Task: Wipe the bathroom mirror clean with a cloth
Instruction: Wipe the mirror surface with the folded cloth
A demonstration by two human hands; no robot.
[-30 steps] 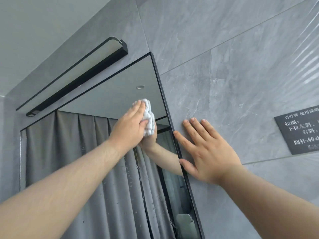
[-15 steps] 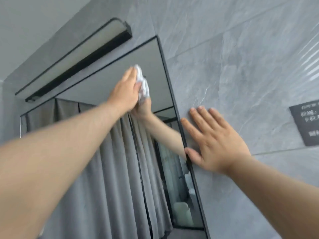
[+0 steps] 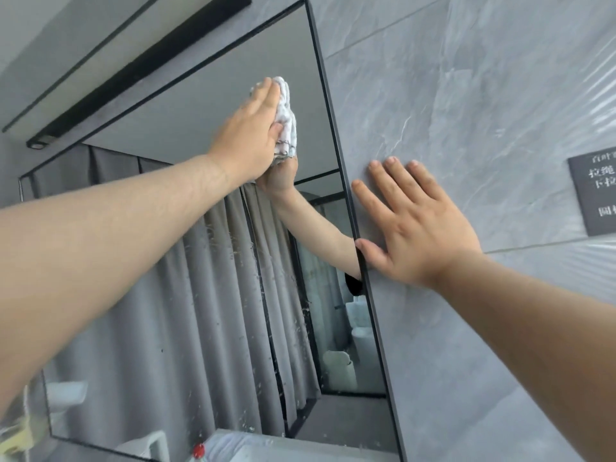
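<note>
Pressing a bunched white cloth [image 3: 288, 128] against the mirror [image 3: 200, 128] with the left hand [image 3: 250, 141], fingers straight, cloth bulging out above and right of that hand. Resting the right hand [image 3: 423, 235], fingers spread wide, on the grey wall tile [image 3: 466, 111], thumb touching the mirror's black frame [image 3: 333, 111].

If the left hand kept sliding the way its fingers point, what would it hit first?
Probably the mirror's black frame near its top right corner; only bare glass lies ahead of the left hand and cloth.
</note>
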